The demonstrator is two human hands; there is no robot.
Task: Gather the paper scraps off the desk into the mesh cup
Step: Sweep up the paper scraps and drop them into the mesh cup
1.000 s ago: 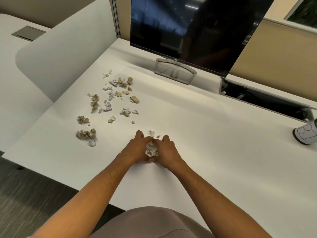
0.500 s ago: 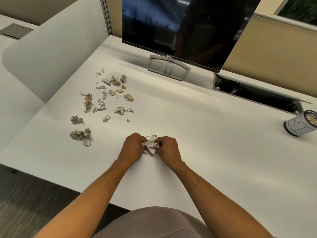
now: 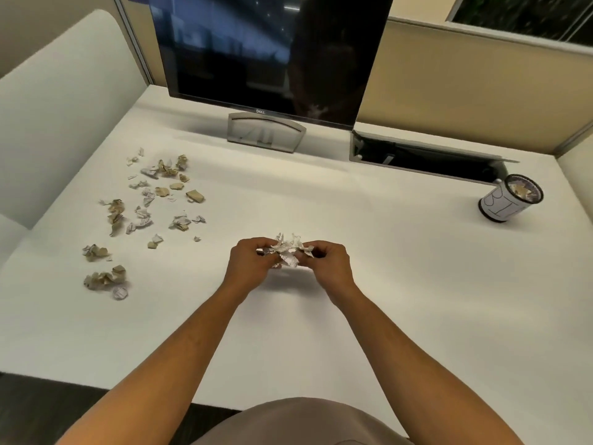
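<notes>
From the head camera, the left hand (image 3: 253, 266) and the right hand (image 3: 327, 266) meet over the middle of the flat white desk (image 3: 401, 284), each pinching one side of a crumpled wad of white printed paper scraps (image 3: 287, 250). A second ago both hands were pressed low on the desktop, cupped tight around the wad; half a second ago they had begun to lift. Now they sit a little apart, with the wad stretched between the fingertips and seemingly raised off the surface, judging by the soft shadow under it. That suggests this handful is gathered and ready to carry.

The black mesh cup wrapped in a hand-lettered white paper label (image 3: 507, 200) stands well off to the right of the right hand and farther from the person, near the open cable tray (image 3: 426, 155). It already holds some scraps. The head has turned so that the cup now sits fully in view.

Well to the left of the left hand, a wide scatter of tan and white torn paper bits (image 3: 154, 200) lies untouched, so most of the job is not yet done. Beyond both hands stands the dark flat monitor (image 3: 272, 49).
</notes>
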